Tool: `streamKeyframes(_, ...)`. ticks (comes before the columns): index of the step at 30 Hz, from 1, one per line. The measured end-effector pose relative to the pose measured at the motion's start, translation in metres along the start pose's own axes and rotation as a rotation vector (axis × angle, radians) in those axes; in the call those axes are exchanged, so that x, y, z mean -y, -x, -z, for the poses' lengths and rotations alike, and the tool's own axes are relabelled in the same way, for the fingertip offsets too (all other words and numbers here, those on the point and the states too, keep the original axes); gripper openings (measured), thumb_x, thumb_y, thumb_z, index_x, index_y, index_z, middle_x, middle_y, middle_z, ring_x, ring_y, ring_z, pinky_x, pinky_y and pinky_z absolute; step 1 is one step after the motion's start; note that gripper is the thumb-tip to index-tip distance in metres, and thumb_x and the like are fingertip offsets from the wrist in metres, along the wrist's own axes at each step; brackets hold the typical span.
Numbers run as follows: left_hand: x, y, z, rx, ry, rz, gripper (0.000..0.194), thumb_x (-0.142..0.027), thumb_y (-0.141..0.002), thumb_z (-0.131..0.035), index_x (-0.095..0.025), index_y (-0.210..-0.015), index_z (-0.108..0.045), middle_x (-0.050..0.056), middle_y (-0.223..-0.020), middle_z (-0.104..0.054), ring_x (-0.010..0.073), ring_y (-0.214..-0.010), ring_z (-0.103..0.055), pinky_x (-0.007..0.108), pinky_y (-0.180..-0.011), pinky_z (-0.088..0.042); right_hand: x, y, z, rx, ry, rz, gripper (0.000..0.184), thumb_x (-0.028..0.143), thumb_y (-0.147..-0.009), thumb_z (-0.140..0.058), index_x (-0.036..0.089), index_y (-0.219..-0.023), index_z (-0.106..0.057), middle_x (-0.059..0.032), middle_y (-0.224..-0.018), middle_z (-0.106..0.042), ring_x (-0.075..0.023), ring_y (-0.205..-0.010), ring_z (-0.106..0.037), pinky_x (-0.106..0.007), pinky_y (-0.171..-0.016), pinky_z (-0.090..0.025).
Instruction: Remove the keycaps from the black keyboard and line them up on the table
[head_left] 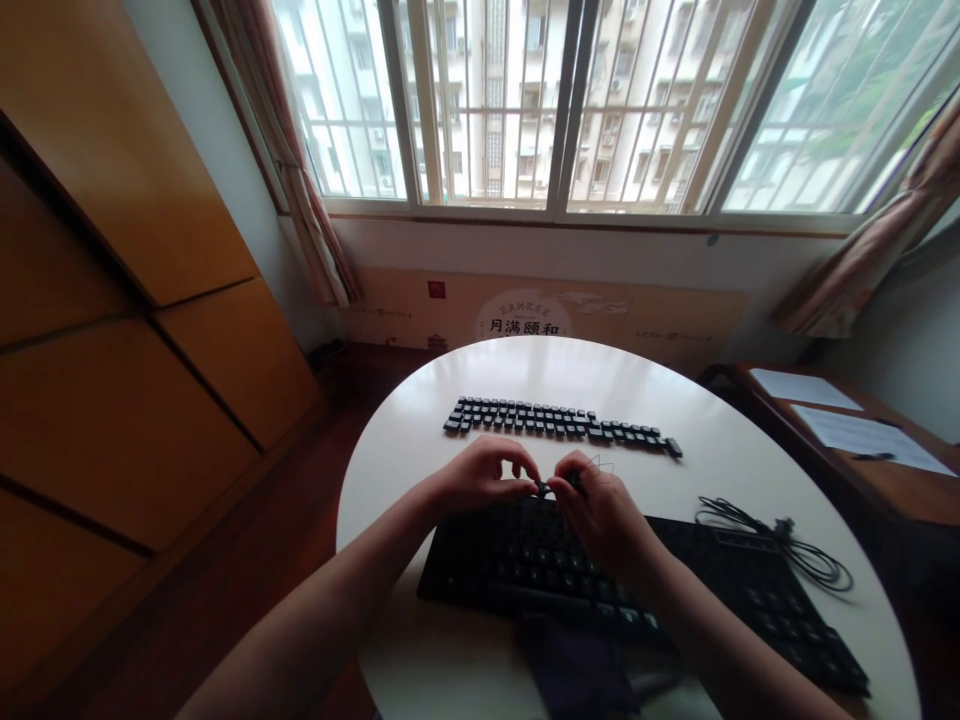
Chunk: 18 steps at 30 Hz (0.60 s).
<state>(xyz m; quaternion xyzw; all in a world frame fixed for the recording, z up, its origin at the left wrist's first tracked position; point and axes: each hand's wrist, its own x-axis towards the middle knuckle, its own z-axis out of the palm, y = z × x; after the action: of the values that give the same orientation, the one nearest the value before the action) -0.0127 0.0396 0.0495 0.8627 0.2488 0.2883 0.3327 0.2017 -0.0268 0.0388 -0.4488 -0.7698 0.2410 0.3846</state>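
Above the back edge of a black keyboard [525, 575], my two hands almost meet. My left hand [484, 472] pinches a small dark keycap [543, 490] between thumb and fingertips. Closed around the dark handle of a wire keycap puller [574, 478] is my right hand [600, 510]; thin wire loops stick out past its knuckles. The puller's other end meets the keycap, though the fingers hide the exact contact. Behind the hands, rows of loose black keycaps [517, 415] lie lined up. Part of the keyboard is covered by my right forearm.
The white round table [390, 480] holds everything. A coiled black cable [814, 565] rests at the keyboard's right back corner. Dark purple cloth [574, 665] lies at the near side. To the right, a brown side table [911, 495] bears paper sheets [870, 435] and a pen.
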Motion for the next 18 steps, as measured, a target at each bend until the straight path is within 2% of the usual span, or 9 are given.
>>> streamKeyframes(4, -0.002, 0.001, -0.004, 0.007, -0.052, -0.030, 0.020, -0.037, -0.082, -0.072, -0.017, -0.085, -0.074, 0.003, -0.077, -0.070, 0.0123, -0.068, -0.060, 0.022, -0.063, -0.046, 0.000, 0.001, -0.002, 0.022, 0.071, 0.086, 0.027, 0.042, -0.100, -0.044, 0.019, -0.089, -0.052, 0.0007, -0.063, -0.057, -0.0140, -0.054, -0.051, -0.024, -0.056, -0.038)
streamKeyframes(11, -0.001, 0.000, -0.009, 0.033, -0.179, -0.026, 0.014, -0.034, -0.082, -0.072, -0.020, -0.086, -0.071, 0.000, -0.078, -0.069, 0.0127, -0.071, -0.059, 0.023, -0.069, -0.045, 0.003, 0.001, -0.004, 0.054, 0.187, 0.084, 0.029, 0.045, -0.101, -0.043, 0.020, -0.090, -0.053, -0.0011, -0.068, -0.061, -0.0158, -0.057, -0.054, -0.025, -0.057, -0.038)
streamKeyframes(15, 0.016, 0.003, 0.004, -0.018, -0.206, 0.047, 0.014, -0.032, -0.080, -0.075, -0.020, -0.086, -0.071, 0.001, -0.079, -0.067, 0.0129, -0.071, -0.058, 0.023, -0.066, -0.045, 0.001, -0.001, 0.005, -0.032, 0.270, 0.073, 0.033, 0.048, -0.101, -0.041, 0.020, -0.088, -0.052, -0.0008, -0.064, -0.059, -0.0157, -0.053, -0.052, -0.025, -0.056, -0.036)
streamKeyframes(18, 0.037, 0.008, 0.019, -0.107, -0.354, 0.142, 0.011, -0.025, -0.077, -0.077, -0.021, -0.085, -0.072, 0.002, -0.081, -0.066, 0.0155, -0.076, -0.059, 0.026, -0.070, -0.046, 0.001, -0.002, 0.015, -0.129, 0.244, 0.046, 0.034, 0.050, -0.100, -0.041, 0.020, -0.088, -0.052, 0.0000, -0.061, -0.058, -0.0147, -0.051, -0.052, -0.024, -0.054, -0.036)
